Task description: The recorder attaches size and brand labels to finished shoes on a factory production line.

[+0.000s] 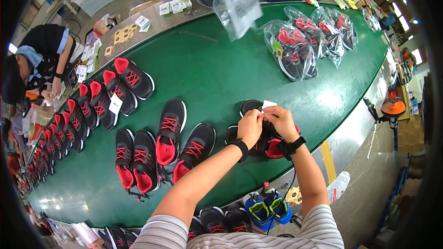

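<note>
Both of my hands meet over a pair of black shoes with red linings point(249, 105) on the green work surface. A small white tag point(268, 104) sticks up between my fingertips. My left hand point(249, 128) is closed in a pinch at the tag's lower end. From the other side, my right hand point(282, 122) pinches the same tag, fingers bent. My hands and wrists cover much of the shoes. To the left lie two more pairs of black shoes with red laces, one pair spread apart point(170, 121), the other side by side point(144, 154).
A long row of the same shoes point(94, 103) lines the green belt point(217, 74) at the left, one carrying a white tag. Bagged pairs point(290, 48) stand at the far right. Blue shoes point(261, 210) sit below the near edge. A co-worker point(44, 60) bends over the far-left side.
</note>
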`<state>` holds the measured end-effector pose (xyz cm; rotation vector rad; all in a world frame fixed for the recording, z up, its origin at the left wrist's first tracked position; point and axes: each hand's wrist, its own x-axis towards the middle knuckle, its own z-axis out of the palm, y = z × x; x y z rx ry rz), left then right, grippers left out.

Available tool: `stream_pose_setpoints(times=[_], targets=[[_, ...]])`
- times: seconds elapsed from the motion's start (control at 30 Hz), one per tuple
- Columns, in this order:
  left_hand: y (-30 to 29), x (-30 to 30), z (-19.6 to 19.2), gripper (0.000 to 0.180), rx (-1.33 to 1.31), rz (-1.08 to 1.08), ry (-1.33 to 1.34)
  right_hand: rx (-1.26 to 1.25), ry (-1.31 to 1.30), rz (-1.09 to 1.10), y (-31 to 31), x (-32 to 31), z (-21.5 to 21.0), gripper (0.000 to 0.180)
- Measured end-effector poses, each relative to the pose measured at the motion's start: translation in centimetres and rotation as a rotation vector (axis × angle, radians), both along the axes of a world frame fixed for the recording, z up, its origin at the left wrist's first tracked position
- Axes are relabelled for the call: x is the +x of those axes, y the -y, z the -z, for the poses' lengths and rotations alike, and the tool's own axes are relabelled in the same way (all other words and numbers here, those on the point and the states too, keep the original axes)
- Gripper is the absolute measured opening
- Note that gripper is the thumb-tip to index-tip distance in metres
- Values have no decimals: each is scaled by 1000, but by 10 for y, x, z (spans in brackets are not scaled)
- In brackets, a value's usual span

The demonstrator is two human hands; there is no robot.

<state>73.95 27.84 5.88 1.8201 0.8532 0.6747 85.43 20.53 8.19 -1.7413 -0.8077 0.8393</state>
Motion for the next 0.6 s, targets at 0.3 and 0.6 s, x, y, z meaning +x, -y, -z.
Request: stream_pose_setpoints(times=[0.3, 0.6], targets=[[-8, -3, -8, 18, -1, 130, 61, -26, -105, -56, 0, 1, -6, 11], [-5, -21, 2, 23, -225, 159, 65, -72, 142, -209, 4, -25, -19, 19]])
